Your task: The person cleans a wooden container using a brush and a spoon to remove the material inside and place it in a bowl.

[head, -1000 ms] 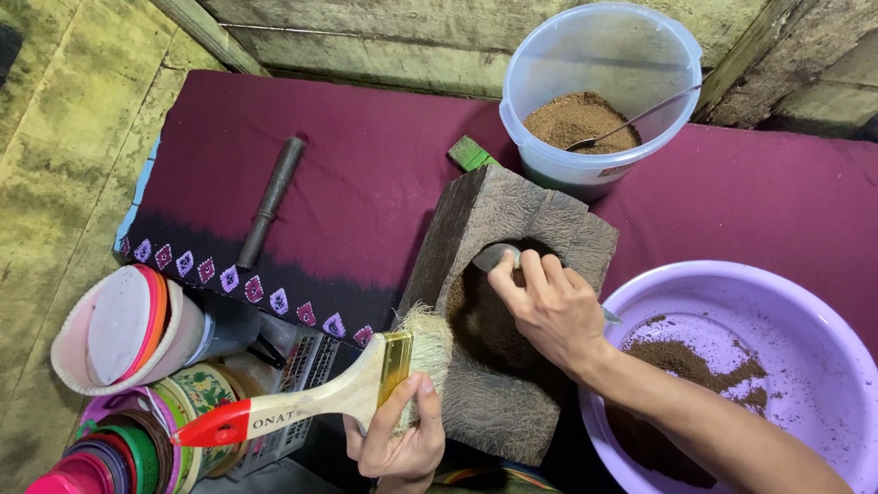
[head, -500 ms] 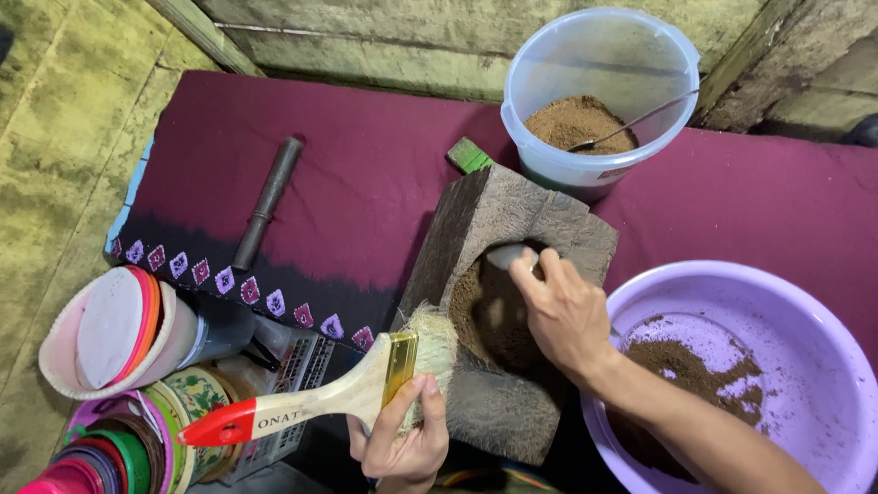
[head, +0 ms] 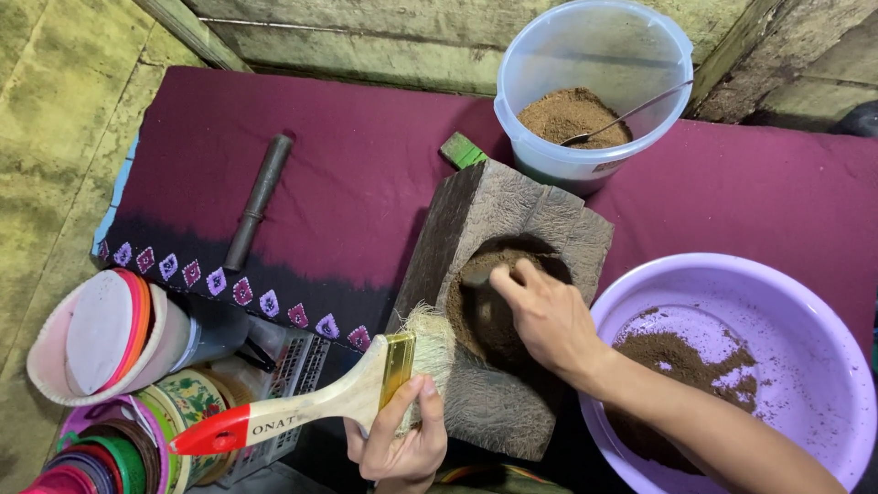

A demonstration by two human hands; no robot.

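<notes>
Seen from the head camera, a person works over a rough grey stone mortar block (head: 512,302) that sits on a maroon cloth with a dark patterned border (head: 347,183).

The right hand (head: 549,316) reaches into the mortar's hollow, its fingers curled and pressed together around a small dark scoop (head: 477,277) set in the brown powder (head: 476,316) that fills the hollow.

The left hand (head: 402,439), at the near edge of the block, pinches a wide wooden-handled paintbrush with a red tip and a brass band (head: 311,402), thumb over the band. The pale bristles (head: 432,340) rest against the mortar's near left rim, and the handle points away to the left.

Behind the block stands a clear plastic tub (head: 594,55) holding more brown powder and a metal spoon (head: 631,114). A small green block (head: 462,149) lies just beside the tub, touching the mortar's far corner.

To the right, a lilac plastic basin (head: 796,302) holds a scatter of the same powder, with the right forearm crossing its rim.

A dark metal rod (head: 259,201) lies on the cloth well to the left. Stacked coloured lids and a floral tin (head: 119,384) crowd the near left corner.
</notes>
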